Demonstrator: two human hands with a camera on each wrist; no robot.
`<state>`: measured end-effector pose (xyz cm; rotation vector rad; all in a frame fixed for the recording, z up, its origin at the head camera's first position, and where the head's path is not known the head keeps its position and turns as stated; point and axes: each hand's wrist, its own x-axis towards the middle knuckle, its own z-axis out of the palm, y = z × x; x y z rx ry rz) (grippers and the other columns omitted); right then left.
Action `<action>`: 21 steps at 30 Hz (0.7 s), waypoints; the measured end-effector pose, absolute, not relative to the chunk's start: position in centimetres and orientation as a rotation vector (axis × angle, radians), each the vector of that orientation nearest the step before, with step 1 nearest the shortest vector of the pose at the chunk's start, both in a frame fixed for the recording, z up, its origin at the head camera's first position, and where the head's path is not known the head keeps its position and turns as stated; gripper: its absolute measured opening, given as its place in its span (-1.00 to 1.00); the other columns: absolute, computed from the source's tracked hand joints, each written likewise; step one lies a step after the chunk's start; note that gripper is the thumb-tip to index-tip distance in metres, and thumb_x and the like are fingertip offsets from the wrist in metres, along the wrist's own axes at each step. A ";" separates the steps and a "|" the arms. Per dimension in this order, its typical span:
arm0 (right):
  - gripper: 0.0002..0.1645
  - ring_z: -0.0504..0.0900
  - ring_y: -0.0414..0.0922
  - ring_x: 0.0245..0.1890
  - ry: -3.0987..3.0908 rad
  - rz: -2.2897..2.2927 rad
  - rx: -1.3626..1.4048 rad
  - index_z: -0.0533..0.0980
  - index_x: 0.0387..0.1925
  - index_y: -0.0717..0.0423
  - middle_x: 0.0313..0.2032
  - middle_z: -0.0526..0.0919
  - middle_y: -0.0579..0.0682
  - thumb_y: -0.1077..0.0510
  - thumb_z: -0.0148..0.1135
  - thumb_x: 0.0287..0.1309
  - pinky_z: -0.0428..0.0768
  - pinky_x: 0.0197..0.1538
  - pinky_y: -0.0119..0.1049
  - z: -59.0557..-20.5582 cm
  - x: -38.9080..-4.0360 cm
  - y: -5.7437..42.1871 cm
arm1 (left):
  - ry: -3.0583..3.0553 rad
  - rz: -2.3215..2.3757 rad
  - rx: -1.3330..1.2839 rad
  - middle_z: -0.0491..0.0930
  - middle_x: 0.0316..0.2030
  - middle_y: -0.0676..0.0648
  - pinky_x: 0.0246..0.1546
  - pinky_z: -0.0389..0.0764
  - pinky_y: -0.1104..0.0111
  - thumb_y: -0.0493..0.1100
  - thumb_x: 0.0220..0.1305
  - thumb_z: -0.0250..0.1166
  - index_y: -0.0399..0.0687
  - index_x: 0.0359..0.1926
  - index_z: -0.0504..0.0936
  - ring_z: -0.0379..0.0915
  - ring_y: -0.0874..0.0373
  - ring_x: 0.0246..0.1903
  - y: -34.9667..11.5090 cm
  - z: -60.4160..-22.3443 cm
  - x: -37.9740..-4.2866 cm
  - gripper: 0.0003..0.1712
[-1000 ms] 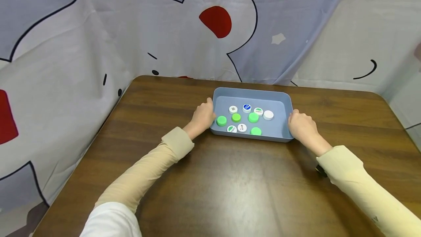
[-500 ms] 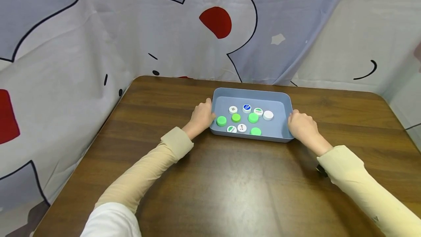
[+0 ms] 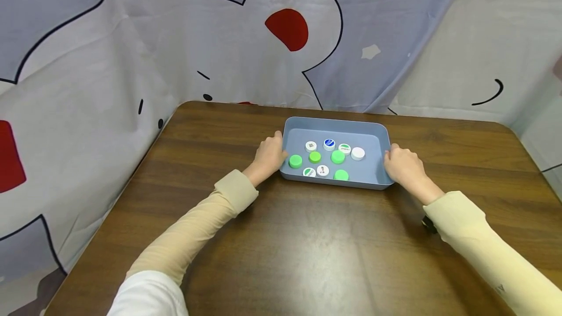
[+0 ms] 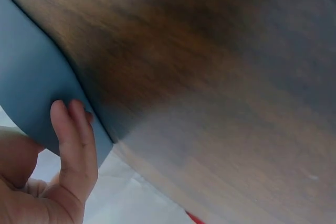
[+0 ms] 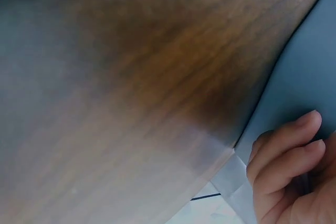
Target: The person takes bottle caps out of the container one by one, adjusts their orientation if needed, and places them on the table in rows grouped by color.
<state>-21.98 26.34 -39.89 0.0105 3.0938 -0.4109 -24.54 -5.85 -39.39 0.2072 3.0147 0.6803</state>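
Observation:
A shallow blue-grey tray (image 3: 371, 162) rests on the wooden table, holding several bottle caps. Some caps are green, such as the green cap (image 3: 338, 157); others are white, like the plain white cap (image 3: 357, 153), and one has a blue top (image 3: 329, 144). My left hand (image 3: 269, 156) grips the tray's left side, fingertips (image 4: 60, 114) against the outer wall and thumb at the rim. On the opposite side my right hand (image 3: 406, 168) holds the right wall, its curled fingers (image 5: 294, 140) pressed to the outside. The caps are out of sight in both wrist views.
The brown wooden table (image 3: 307, 247) extends around the tray on all sides. Behind its far edge hangs a patterned cloth (image 3: 197, 38). A small black object (image 3: 429, 225) shows under the right cuff.

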 end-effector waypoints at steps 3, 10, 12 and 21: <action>-0.49 0.52 0.50 -0.14 3.072 -0.419 0.016 0.35 -0.05 0.49 -0.10 0.49 0.61 0.06 -0.27 0.37 0.49 -0.24 0.29 -39.9 -22.3 26.4 | 3.010 0.683 0.197 0.62 -0.31 -0.27 -0.48 0.49 0.26 -0.28 0.26 0.19 -0.33 0.06 0.37 0.48 0.01 -0.46 -5.8 -39.5 -24.5 -0.63; -0.47 0.51 0.50 -0.12 3.046 -0.412 0.040 0.33 -0.04 0.49 -0.08 0.49 0.60 0.06 -0.32 0.38 0.49 -0.22 0.28 -40.2 -22.6 26.4 | 3.003 0.680 0.196 0.63 -0.28 -0.28 -0.47 0.48 0.27 -0.28 0.28 0.18 -0.34 0.11 0.36 0.48 0.01 -0.46 -5.8 -39.6 -24.5 -0.59; -0.48 0.52 0.49 -0.13 3.045 -0.403 0.046 0.32 -0.05 0.50 -0.09 0.49 0.60 0.06 -0.32 0.38 0.49 -0.23 0.28 -40.3 -22.7 26.3 | 3.015 0.669 0.205 0.61 -0.33 -0.26 -0.51 0.44 0.29 -0.28 0.27 0.17 -0.33 0.06 0.38 0.46 0.03 -0.49 -5.8 -39.5 -24.5 -0.64; -0.51 0.54 0.48 -0.17 3.049 -0.340 0.049 0.31 -0.14 0.49 -0.14 0.50 0.61 0.09 -0.36 0.38 0.50 -0.24 0.27 -40.4 -23.0 26.1 | 3.088 0.676 0.233 0.55 -0.49 -0.17 -0.60 0.43 0.29 -0.22 0.27 0.18 -0.27 -0.14 0.45 0.53 -0.01 -0.52 -6.2 -39.5 -24.3 -0.79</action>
